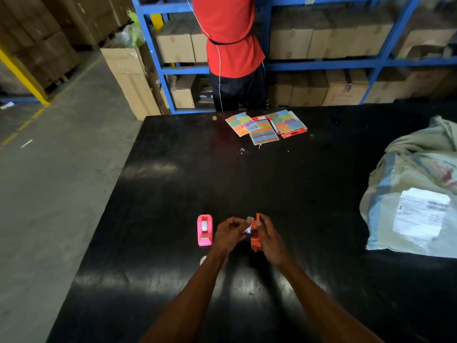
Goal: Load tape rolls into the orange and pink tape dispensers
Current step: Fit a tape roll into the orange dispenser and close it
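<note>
Colour sticker sheets [265,126] and a labelled sack [415,194] lie on the black table [173,194]

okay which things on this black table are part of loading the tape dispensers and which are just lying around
In use: orange dispenser in right hand; clear tape at left hand; pink dispenser, roll already inside.

Lying about: coloured sticker sheets, red marker, sack with label.

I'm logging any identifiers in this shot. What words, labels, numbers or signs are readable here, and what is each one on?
Nothing reads for certain.
White shipping label on the woven sack: print and barcode too small and blurred.
Colour sticker sheets at the table's far edge: handwritten marks, illegible.
Red pack beneath them: a white logo, too small.
Cardboard box on the blue shelf: a small label, blurred.
</note>
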